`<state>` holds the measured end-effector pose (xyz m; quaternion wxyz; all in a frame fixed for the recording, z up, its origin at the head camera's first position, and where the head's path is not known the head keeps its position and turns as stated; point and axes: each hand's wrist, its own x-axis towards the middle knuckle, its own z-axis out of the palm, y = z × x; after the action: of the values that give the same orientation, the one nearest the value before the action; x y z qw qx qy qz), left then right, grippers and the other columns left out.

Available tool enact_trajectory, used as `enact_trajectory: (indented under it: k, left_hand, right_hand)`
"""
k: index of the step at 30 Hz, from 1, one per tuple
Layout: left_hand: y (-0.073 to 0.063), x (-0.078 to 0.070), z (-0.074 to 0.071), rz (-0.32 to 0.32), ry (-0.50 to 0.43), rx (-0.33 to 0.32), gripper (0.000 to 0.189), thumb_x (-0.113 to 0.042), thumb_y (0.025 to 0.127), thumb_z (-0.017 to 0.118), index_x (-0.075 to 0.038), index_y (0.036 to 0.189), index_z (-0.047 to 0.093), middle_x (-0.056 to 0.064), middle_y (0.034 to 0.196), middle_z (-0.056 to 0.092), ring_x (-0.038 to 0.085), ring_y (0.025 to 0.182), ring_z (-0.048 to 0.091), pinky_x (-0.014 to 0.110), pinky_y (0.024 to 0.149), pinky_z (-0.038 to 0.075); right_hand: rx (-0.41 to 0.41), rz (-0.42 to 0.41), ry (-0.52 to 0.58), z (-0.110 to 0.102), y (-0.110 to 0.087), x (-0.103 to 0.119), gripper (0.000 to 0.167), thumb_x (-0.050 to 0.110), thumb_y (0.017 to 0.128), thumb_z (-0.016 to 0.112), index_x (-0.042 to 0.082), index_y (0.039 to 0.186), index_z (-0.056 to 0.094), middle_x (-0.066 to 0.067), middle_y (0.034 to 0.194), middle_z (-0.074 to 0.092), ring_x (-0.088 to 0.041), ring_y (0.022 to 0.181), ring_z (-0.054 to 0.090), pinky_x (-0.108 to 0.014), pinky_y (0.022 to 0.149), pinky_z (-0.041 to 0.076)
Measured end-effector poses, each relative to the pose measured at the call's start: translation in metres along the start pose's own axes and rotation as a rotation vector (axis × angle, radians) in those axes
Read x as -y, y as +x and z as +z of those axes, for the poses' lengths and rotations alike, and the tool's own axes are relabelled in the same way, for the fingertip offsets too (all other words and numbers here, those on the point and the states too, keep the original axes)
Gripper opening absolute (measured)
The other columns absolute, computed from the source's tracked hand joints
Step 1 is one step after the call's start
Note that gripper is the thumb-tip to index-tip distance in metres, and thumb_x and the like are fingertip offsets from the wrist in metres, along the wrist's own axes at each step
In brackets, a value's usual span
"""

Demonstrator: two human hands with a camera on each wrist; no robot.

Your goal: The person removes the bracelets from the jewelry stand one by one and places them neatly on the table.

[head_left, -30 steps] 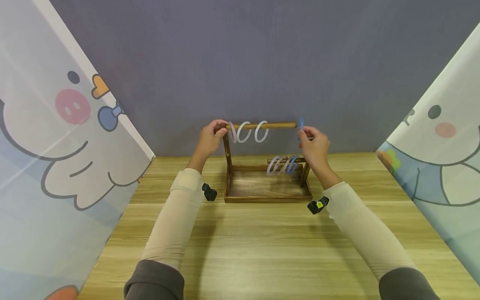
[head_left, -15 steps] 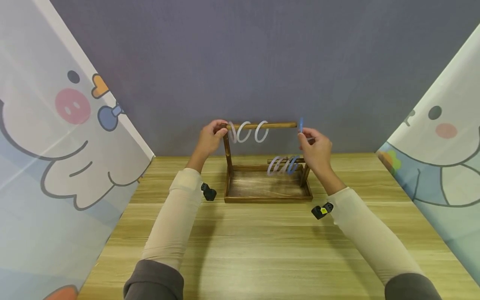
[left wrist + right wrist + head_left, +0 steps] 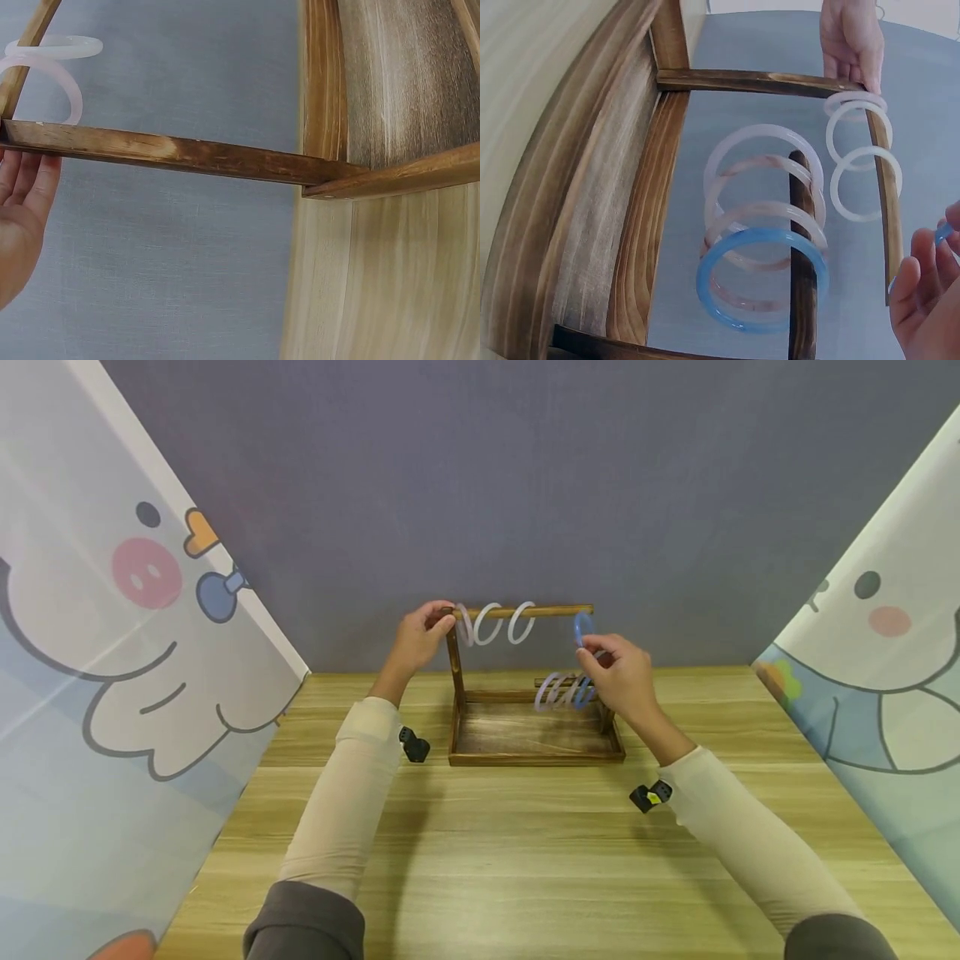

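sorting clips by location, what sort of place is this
Probably a staged recording booth rather than a lived-in room: a plain grey backdrop stands behind the wood-grain table, cartoon-printed panels flank it, and the person wears small black cameras at the wrists.

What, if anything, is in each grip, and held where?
Right grip: a blue ring, pinched by its lower edge. Left grip: the wooden rack, held at its upper left corner.

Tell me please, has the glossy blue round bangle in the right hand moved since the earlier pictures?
Yes. In the head view, the glossy blue round bangle has moved left and slightly down, against the upper brown wooden bar.
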<state>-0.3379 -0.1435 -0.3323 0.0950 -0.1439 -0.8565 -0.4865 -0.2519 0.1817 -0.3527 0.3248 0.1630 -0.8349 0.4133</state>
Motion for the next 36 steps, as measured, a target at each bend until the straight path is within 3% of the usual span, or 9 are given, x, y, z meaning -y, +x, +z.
enact_trajectory:
  k: [8, 18, 29, 36]
  left_hand:
    - [-0.001, -0.001, 0.000, 0.027, 0.006, -0.011, 0.034, -0.027, 0.105, 0.059, -0.008, 0.134, 0.063, 0.016, 0.121, 0.069, 0.029, 0.107, 0.063, 0.041, 0.092, 0.051]
    - [0.001, 0.002, 0.001, 0.048, -0.028, -0.002, 0.033, -0.025, 0.106, 0.058, -0.007, 0.133, 0.063, 0.016, 0.122, 0.069, 0.028, 0.107, 0.062, 0.041, 0.093, 0.049]
    - [0.002, 0.004, 0.001, 0.050, -0.018, -0.003, 0.034, -0.026, 0.106, 0.058, -0.007, 0.134, 0.063, 0.016, 0.123, 0.068, 0.028, 0.108, 0.062, 0.041, 0.094, 0.049]
    - [0.002, 0.004, 0.001, 0.054, -0.017, 0.004, 0.034, -0.027, 0.106, 0.058, -0.008, 0.134, 0.063, 0.015, 0.123, 0.068, 0.027, 0.108, 0.063, 0.041, 0.094, 0.049]
  right_hand:
    - [0.138, -0.107, -0.018, 0.004, -0.010, 0.003, 0.011, 0.007, 0.091, 0.075, 0.002, 0.100, 0.078, -0.010, 0.082, 0.069, -0.006, 0.060, 0.049, -0.013, 0.051, 0.037]
    - [0.343, -0.168, 0.057, 0.011, -0.021, 0.010, 0.012, 0.005, 0.091, 0.075, 0.004, 0.102, 0.079, -0.006, 0.083, 0.067, -0.006, 0.061, 0.047, -0.019, 0.052, 0.040]
    - [0.502, -0.326, 0.087, 0.023, -0.044, 0.017, 0.016, 0.006, 0.091, 0.075, 0.006, 0.107, 0.079, -0.006, 0.097, 0.072, 0.004, 0.058, 0.044, -0.020, 0.051, 0.043]
    - [0.585, -0.423, 0.078, 0.033, -0.055, 0.020, 0.016, 0.006, 0.090, 0.077, 0.008, 0.105, 0.080, -0.002, 0.095, 0.071, 0.005, 0.062, 0.046, -0.018, 0.054, 0.044]
